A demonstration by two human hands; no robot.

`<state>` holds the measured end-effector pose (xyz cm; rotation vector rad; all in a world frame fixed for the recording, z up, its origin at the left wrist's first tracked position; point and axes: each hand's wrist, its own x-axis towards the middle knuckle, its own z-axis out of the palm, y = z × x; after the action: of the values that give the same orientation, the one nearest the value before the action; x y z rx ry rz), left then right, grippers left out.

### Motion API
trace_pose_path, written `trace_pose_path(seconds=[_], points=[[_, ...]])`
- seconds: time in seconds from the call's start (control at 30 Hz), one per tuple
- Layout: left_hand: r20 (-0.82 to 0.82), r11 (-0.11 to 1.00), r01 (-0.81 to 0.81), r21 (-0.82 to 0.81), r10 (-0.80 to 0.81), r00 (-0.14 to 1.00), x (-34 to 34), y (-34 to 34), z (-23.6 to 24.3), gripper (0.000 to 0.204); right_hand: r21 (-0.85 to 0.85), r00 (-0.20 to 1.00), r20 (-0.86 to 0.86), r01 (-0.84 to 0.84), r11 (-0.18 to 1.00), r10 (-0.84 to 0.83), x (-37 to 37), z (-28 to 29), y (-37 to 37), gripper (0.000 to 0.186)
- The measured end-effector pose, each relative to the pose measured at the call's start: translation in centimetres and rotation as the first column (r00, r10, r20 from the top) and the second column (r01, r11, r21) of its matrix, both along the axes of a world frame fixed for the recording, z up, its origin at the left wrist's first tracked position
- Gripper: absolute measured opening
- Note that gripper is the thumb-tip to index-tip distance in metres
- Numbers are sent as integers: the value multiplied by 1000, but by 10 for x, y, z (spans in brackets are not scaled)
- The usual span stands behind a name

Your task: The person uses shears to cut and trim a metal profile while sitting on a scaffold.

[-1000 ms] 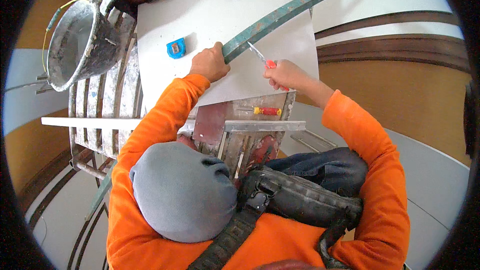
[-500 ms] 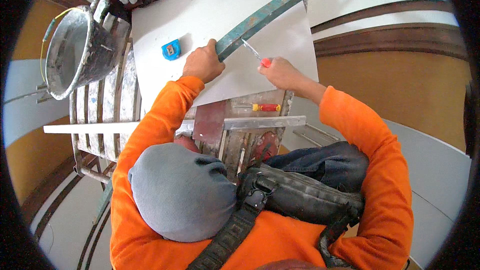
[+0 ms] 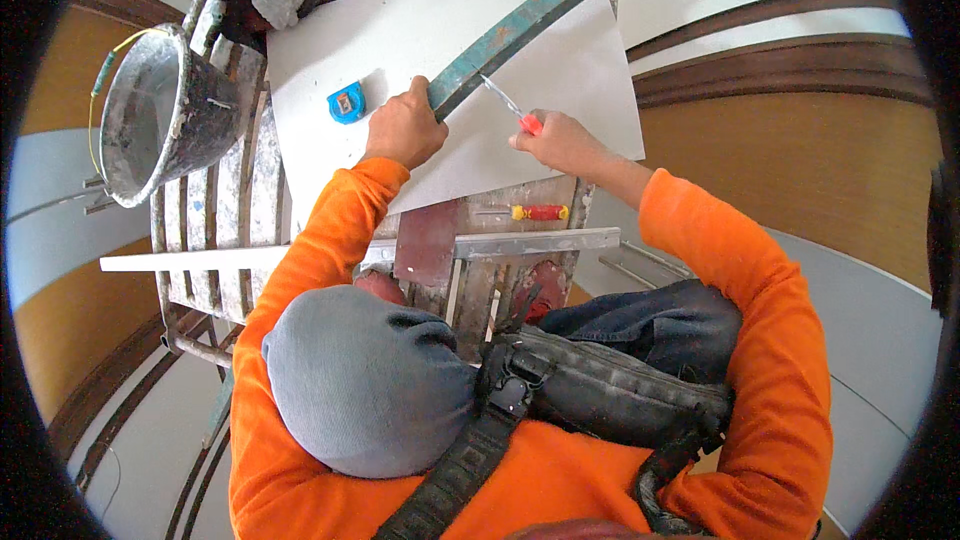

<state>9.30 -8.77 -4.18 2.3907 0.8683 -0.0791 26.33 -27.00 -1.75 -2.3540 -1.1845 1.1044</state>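
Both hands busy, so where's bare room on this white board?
The white board is bare between the blue tape measure and green bar, and right of the bar beyond your right hand. It's crowded around your left hand and the tool in your right.

On my feed, a boxy blue tape measure point(image 3: 347, 103) lies on a flat white board point(image 3: 400, 40), left of a long green bar point(image 3: 520, 25).

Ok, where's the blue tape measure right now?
In the head view, left of centre, the blue tape measure lies on the white board, just beyond and left of the left hand.
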Motion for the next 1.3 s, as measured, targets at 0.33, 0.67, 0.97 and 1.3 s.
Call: trace_pose_path(seconds=[0.33,0.67,0.97,1.3], points=[[112,990,-76,120,63,992,2,-2,-12,36,-94,994,65,90,991,-84,-9,20,7,48],[-6,1000,2,18,-2,1000,2,1,10,35,6,983,186,-6,1000,4,-11,-1,-1,47],[63,999,31,-24,-30,998,-1,14,13,40,112,976,186,95,989,-114,-15,7,-1,41],[141,675,145,-723,-62,988,5,48,38,33,296,973,211,29,955,-95,5,17,-2,31]])
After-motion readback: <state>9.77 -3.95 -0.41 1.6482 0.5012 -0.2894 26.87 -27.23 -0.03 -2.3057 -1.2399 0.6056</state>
